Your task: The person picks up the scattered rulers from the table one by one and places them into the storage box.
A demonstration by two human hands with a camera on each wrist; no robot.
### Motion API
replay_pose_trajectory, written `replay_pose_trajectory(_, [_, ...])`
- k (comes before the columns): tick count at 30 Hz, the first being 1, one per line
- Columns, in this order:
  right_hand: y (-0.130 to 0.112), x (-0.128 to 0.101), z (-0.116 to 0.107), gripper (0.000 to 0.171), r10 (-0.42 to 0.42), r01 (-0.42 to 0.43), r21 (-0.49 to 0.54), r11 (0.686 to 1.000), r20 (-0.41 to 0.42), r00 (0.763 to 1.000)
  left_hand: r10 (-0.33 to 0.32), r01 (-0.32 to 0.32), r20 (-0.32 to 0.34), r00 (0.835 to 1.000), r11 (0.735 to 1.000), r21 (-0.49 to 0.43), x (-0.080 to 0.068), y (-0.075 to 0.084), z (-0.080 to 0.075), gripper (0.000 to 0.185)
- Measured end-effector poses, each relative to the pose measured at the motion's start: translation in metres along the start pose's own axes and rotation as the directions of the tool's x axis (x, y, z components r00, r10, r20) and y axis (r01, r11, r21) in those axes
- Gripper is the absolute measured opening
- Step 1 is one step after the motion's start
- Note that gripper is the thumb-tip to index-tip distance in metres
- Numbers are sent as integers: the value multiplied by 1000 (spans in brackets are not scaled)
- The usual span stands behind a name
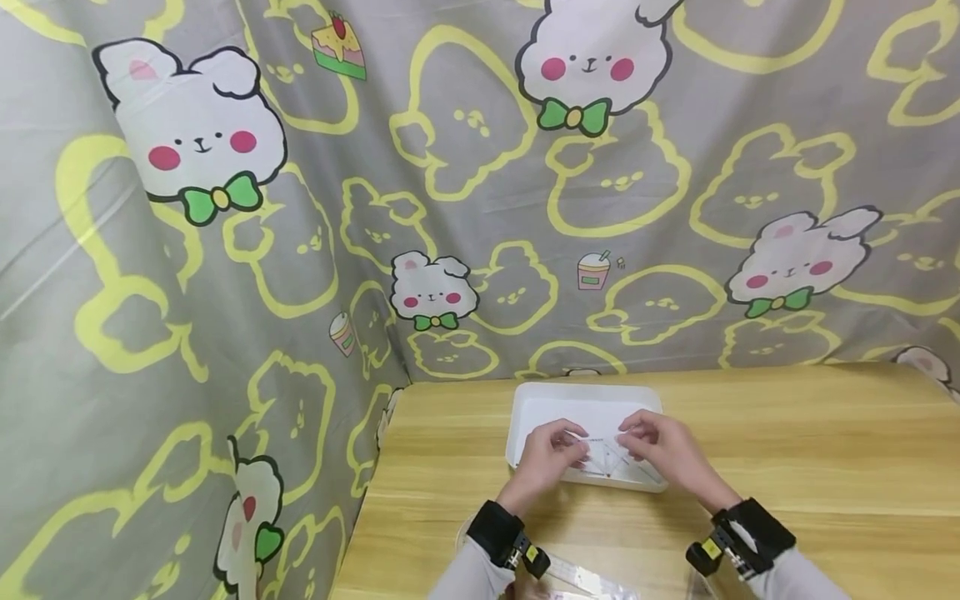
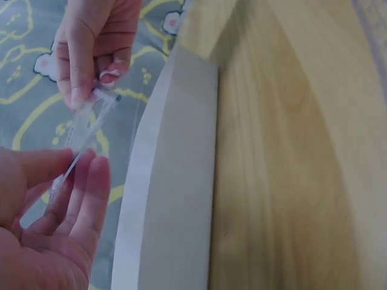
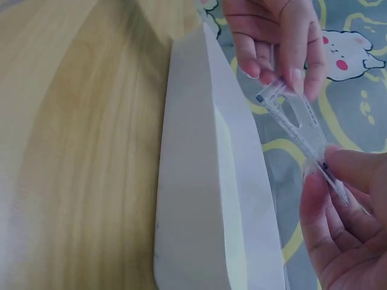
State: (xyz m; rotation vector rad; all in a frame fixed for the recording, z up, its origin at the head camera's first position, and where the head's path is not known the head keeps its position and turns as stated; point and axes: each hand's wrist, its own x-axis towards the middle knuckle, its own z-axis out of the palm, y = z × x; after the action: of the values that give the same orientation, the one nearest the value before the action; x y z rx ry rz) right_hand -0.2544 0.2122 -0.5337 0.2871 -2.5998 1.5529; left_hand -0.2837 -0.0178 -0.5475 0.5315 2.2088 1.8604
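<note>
To the far left of the left hand (image 1: 551, 454), and beyond both hands, a grey fabric curtain (image 1: 480, 175) is hung, printed with yellow outlines, white rabbit heads with green bows, a cake slice and pink cups; a few tiny marks printed beside one cup cannot be read. Behind the left hand, the wrist is wrapped by a black strap (image 1: 495, 532) carrying a small black device (image 1: 534, 561) with a yellow patch. By the left thumb and fingers, one end of a flat, clear plastic set square (image 3: 305, 124) is pinched. Nearer the body than the hands, clear plastic strips (image 1: 592, 581) are partly seen on the table.

Between the two hands, the set square is held over a shallow white rectangular tray (image 1: 516, 421). It is marked along its edges with fine dark graduations, and an opening is cut through its middle. A short line of dark print is shown near one edge, too small to be read.

By the thumb and fingertips of the right hand (image 1: 667, 450), the other end is pinched. A second black strap (image 1: 757, 533) is worn behind that hand. To its right, the pale wood-grain table (image 1: 840, 450) is extended.
</note>
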Motion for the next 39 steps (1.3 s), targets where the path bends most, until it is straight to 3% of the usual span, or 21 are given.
replay_pose_trajectory(4, [2, 17, 3, 8, -29, 30, -55, 998, 14, 999, 21, -25, 36, 999, 992, 124, 7, 0, -8, 12])
replay_pose_trajectory(10, [5, 46, 12, 9, -73, 80, -130, 988, 56, 996, -14, -5, 75, 997, 970, 243, 23, -1, -13, 4])
replay_pose_trajectory(18, [13, 71, 27, 6, -137, 148, -217, 965, 63, 989, 15, -25, 23, 1000, 860, 510, 39, -9, -17, 5])
replay_pose_trajectory(21, [19, 74, 31, 6, -169, 182, -261, 948, 72, 983, 6, -14, 17, 1000, 844, 536, 41, -14, -20, 6])
replay_pose_trajectory(28, [31, 77, 40, 10, -168, 199, -304, 932, 126, 978, -50, 37, 9, 999, 841, 540, 46, -22, -22, 6])
replay_pose_trajectory(35, [36, 78, 42, 17, -167, 220, -332, 917, 182, 969, -53, 37, 8, 999, 781, 624, 52, -30, -17, 5])
replay_pose_trajectory(39, [35, 80, 44, 20, -180, 250, -343, 905, 223, 958, -59, 33, 20, 998, 766, 642, 51, -34, -19, 5])
